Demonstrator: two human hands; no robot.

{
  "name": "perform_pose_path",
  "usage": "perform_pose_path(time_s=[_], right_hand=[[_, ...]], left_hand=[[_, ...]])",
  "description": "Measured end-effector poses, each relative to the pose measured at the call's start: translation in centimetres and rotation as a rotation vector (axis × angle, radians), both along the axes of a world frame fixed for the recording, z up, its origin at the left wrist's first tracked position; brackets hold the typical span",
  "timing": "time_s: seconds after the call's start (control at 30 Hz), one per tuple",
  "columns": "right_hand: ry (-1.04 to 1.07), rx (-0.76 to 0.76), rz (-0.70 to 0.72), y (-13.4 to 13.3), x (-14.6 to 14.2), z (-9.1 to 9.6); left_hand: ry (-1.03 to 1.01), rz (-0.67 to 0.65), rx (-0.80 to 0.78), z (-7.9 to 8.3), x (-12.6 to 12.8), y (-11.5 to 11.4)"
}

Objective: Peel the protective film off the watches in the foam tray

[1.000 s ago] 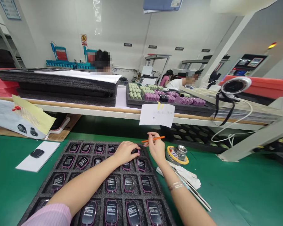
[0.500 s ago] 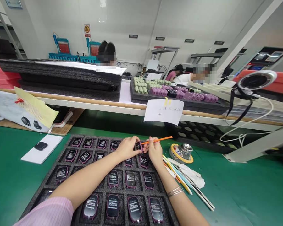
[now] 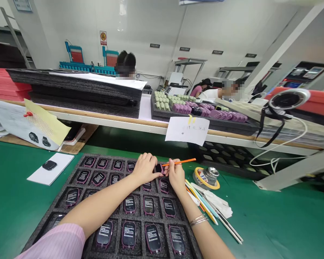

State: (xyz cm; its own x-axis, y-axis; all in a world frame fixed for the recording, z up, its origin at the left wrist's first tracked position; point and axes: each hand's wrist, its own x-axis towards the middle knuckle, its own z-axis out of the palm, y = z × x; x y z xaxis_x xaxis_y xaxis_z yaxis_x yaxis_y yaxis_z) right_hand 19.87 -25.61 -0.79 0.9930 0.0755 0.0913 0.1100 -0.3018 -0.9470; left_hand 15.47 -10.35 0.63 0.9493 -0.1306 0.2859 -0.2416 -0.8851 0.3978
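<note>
Several purple-cased smartwatches lie in the square pockets of a dark grey foam tray (image 3: 142, 216), most with lines of white text on their screens. At the tray's far right corner, my left hand (image 3: 145, 168) grips one smartwatch (image 3: 159, 168) by its side, fingers bent and thumb at the near edge. Its screen looks dark. Pinched in my right hand (image 3: 176, 174) is a thin orange stick (image 3: 187, 160), its flat end pointing up to the right. My right fingertips are close against the watch's right side, and the stick's inner end is hidden there.
Right of the tray lie several coloured sticks (image 3: 205, 205), a white cloth (image 3: 221, 205), and a yellow tape roll (image 3: 202, 178) with a metal container (image 3: 212, 175) on it. Left, a black watch body (image 3: 49, 165) rests on a white pad (image 3: 47, 176). A shelf edge (image 3: 140, 126) crosses behind.
The held watch's screen showed a light pattern earlier and now looks dark. My left fingers have shifted slightly over it. The whole view has moved a little.
</note>
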Motion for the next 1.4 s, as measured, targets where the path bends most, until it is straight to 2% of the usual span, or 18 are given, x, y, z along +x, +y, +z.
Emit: perform_pose_path(time_s=[0.07, 0.2, 0.3, 0.4, 0.6, 0.73, 0.87, 1.17, 1.4], right_hand=[[-0.007, 0.01, -0.01, -0.2, -0.2, 0.0], [-0.027, 0.076, -0.02, -0.4, -0.2, 0.5], [0.011, 0.113, 0.082, 0.2, 0.1, 1.0], [0.076, 0.149, 0.208, 1.7, 0.4, 1.2], [0.107, 0.21, 0.215, 4.6, 0.2, -0.1], [0.09, 0.218, 0.235, 4.7, -0.1, -0.9], [0.08, 0.199, 0.259, 4.5, -0.3, -1.0], [0.079, 0.166, 0.289, 4.4, -0.7, -0.3], [0.074, 0.173, 0.295, 4.5, -0.8, -0.7]], left_hand=[[0.003, -0.006, 0.074, 0.3, -0.3, 0.6], [0.035, -0.141, 0.137, 0.8, -0.9, 3.0], [0.034, -0.209, 0.118, 0.9, -1.4, 4.8], [0.016, -0.216, 0.059, 0.4, -1.7, 5.7], [-0.008, -0.19, -0.032, -0.3, -1.5, 5.7], [0.036, -0.144, -0.128, -0.2, -1.4, 5.5], [0.073, -0.072, -0.208, -0.4, -1.3, 5.5], [0.095, -0.075, -0.22, -0.7, -1.2, 5.3], [0.096, -0.077, -0.208, -0.5, -1.5, 5.3]])
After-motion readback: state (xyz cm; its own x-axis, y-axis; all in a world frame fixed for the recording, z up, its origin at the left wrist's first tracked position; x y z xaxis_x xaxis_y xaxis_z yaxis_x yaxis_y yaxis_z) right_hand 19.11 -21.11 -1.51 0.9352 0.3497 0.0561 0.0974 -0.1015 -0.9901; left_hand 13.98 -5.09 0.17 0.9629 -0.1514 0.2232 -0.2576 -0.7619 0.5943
